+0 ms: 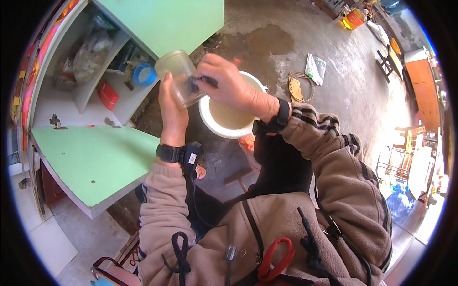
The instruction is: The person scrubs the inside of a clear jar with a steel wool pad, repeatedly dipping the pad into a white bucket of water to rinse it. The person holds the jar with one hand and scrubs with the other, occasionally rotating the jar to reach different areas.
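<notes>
My left hand point(172, 112) is wrapped round the side of a clear, cloudy-walled jar point(172, 66), which is tilted with its open end toward the lower right. In my right hand point(226, 86) is a dark, soft-looking cloth point(208, 81), pressed at the jar's wall near that end; its exact kind is hard to make out, and my fingers hide part of it. Below my right hand stands a white bucket point(231, 134) holding murky, pale brown water.
An open cabinet stands at the left, its green lower door point(95, 162) and upper door point(167, 24) swung out. Inside are a blue cup point(144, 74), a red box point(108, 94) and plastic bags point(93, 55). A coiled cord point(300, 86) lies on the concrete floor.
</notes>
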A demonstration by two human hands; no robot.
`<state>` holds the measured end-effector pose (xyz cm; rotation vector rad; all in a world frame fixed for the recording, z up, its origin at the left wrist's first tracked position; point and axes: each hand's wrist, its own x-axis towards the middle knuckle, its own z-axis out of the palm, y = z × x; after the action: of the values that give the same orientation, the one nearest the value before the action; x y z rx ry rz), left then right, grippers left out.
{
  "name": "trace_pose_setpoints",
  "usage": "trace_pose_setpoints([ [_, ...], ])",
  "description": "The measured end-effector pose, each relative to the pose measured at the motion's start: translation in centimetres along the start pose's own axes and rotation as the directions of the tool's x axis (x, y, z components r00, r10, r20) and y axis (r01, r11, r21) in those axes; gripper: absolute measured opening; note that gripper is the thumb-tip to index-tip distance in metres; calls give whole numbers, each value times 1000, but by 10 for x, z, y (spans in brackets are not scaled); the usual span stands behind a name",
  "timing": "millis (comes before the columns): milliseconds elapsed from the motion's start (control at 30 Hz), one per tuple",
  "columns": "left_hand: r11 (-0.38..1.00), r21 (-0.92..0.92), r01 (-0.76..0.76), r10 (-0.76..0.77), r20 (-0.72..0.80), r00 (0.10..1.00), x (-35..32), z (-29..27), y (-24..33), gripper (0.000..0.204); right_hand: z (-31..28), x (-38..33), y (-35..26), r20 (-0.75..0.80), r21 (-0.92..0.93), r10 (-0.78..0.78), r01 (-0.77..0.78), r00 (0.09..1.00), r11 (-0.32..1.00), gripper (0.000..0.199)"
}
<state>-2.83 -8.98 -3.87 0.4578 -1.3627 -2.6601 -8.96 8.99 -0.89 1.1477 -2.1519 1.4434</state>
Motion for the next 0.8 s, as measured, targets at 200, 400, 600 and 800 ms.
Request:
trace_pose_setpoints([
  [200,950,252,-184,203,-51,978,2,-2,-5,57,4,-6,-6,8,-91,14,-13,1000,996,15],
  [400,938,278,-208,219,-8,976,0,2,-1,61,6,-2,-12,55,-63,-199,202,978,977,15],
  [600,991,122,-63,60,31,998,-5,6,0,52,-5,13,6,-104,-73,131,-139,986,988,14],
  [800,991,120,-58,49,77,996,-2,7,0,49,-6,13,6,-105,-64,28,-35,994,997,14],
])
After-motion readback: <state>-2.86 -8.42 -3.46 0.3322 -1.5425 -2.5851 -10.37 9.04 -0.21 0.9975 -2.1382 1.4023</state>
